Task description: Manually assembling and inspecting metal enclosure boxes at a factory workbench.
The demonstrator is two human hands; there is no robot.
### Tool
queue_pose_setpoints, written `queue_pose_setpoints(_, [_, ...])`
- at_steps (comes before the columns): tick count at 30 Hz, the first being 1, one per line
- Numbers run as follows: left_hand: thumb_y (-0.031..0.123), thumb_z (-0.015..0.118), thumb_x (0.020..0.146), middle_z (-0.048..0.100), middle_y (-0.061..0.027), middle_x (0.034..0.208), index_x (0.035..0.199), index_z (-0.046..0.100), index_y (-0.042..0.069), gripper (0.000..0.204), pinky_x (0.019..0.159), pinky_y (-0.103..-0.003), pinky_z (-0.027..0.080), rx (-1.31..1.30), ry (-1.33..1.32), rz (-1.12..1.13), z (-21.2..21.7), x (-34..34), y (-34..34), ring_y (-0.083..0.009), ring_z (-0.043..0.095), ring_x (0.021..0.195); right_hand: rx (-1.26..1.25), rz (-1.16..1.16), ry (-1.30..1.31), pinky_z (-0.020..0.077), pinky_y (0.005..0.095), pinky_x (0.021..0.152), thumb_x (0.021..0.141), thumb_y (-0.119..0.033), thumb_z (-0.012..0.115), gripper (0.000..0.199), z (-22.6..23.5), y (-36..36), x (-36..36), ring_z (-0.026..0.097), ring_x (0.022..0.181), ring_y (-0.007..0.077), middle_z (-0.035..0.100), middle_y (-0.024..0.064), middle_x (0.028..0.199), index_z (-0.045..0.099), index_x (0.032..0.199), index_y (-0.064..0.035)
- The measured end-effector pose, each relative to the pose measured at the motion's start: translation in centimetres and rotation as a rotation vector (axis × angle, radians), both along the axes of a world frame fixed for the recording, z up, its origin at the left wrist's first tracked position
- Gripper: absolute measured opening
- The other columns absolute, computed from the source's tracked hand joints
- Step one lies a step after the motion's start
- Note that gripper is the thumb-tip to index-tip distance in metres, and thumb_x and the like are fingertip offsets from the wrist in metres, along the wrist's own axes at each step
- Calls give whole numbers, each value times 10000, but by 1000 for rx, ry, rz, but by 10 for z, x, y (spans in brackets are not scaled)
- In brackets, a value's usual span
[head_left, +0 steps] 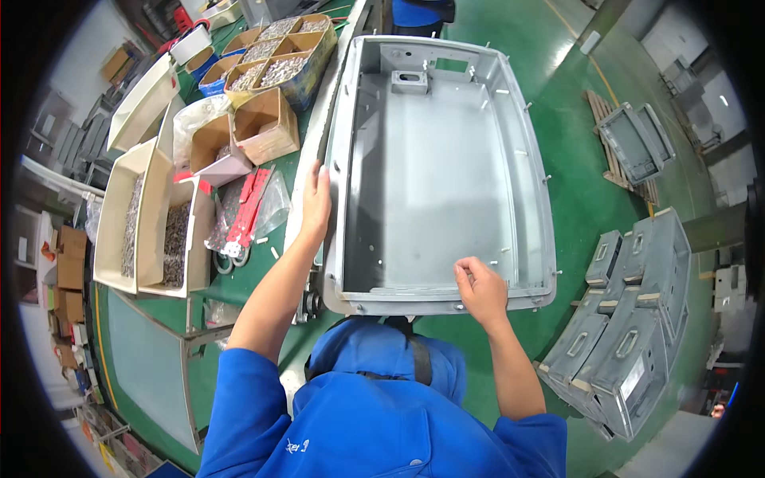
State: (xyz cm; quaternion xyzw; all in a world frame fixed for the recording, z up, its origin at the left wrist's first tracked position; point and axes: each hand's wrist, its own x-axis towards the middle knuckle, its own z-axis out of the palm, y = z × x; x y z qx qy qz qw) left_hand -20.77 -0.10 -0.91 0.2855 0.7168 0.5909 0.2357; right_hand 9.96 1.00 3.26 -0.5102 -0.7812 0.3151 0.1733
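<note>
A: Which hand is nearer the person [358, 422]?

B: The right hand [484, 293]. It sits at the near short edge of the grey metal casing [446, 183], toward its right corner, so the hollow lies ahead of its fingers and off to their left.

A: Are those fingers gripping anything?

B: They're bent in together. I can't tell whether something small is pinched there, or whether they touch the rim.

A: And the left hand [316, 205]?

B: Farther out, alongside the long left wall. Its fingers are straight and open, tips pointing away from the person, with nothing visible in their grasp. The casing is just to their right; contact is hard to judge.

A: How does the casing lie?

B: Hollow side up, long axis running away from the person. The right hand has the near end, the left hand the flank. The box-shaped bracket [409, 80] at the far end is well apart from both, though closer to the left.

A: Anything outside it?

B: Leftward, the counter [247, 279] carries red strips [249, 209] and, farther along, a divided bin [316, 77]. Off to the right, stacked grey housings [629, 334].
</note>
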Motion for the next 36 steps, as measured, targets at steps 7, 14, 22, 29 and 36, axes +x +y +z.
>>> queue_pose_setpoints(7, [189,445,898,524,-143,1095,1249,372,30,392,838,-327,419,44,-7,7,-83,-28,-73,-222,523,1002,-83,-78,-60,433,349,580,804,-292,537,183,-1,0,-3,590,642,244,634,41,744,597,851,-126])
queue_pose_setpoints(14, [103,490,850,511,-197,1090,1181,437,22,345,875,-366,398,-177,598,-442,-97,-49,-131,-319,498,1016,-53,-130,-102,433,350,591,797,-302,546,200,-3,0,-8,594,654,252,635,42,731,598,865,-121])
queue_pose_setpoints(22, [67,544,792,493,-166,1102,1153,453,24,375,919,-394,355,-146,718,-454,-101,-43,-131,-334,445,1048,35,-157,-148,421,341,555,792,-295,547,188,1,-6,-16,575,612,244,626,35,703,593,837,-119])
queue_pose_setpoints(29, [104,545,785,509,-160,1085,1101,480,10,336,907,-409,348,-120,770,-447,-108,-42,-127,-341,463,1021,51,-179,-117,430,338,561,788,-299,552,188,-3,-3,-13,596,650,238,627,35,706,603,844,-127])
queue_pose_setpoints(36, [124,535,806,516,-150,1094,1120,488,20,334,927,-404,332,-168,765,-444,-107,-42,-126,-329,444,1063,67,-200,-162,426,354,566,778,-292,565,157,-1,-2,-19,599,659,224,620,-4,680,588,806,-139])
